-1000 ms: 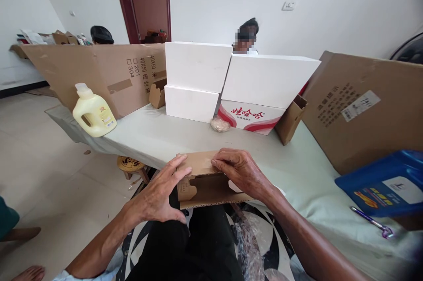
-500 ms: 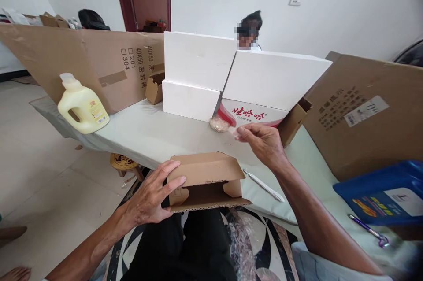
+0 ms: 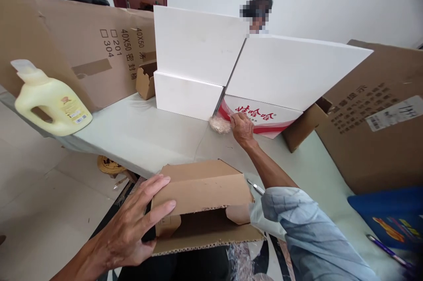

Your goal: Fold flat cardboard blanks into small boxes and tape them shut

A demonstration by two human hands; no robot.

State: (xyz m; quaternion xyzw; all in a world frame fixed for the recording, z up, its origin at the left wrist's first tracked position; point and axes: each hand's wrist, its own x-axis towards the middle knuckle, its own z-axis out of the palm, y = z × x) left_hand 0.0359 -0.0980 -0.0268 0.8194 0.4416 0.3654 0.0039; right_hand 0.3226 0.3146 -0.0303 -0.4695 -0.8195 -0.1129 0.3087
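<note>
My left hand (image 3: 132, 223) grips the left end of an open brown cardboard box (image 3: 201, 184), with fingers on its top flap and thumb low at the end. The box's opening faces me and its inside is dark. My right hand (image 3: 243, 129) reaches forward with its fingers closed, right beside a clump of crumpled clear film or tape (image 3: 220, 125) on the table. What those fingers hold, if anything, is hidden. Just behind them stands a white box with red lettering (image 3: 264, 116). A slim white-handled cutter (image 3: 256, 186) lies right of the cardboard box, partly covered by my sleeve.
White boxes (image 3: 194, 45) are stacked along the back of the cloth-covered table (image 3: 132, 133). A pale yellow jug (image 3: 53, 100) stands at left, a blue container (image 3: 390, 219) at right near a purple pen-like tool (image 3: 390, 250). Large cardboard panels flank the table. A person sits behind.
My right hand has moved forward to the clump; the clear piece it pinched no longer shows. My left hand stays on the cardboard box. The view has moved nearer the table.
</note>
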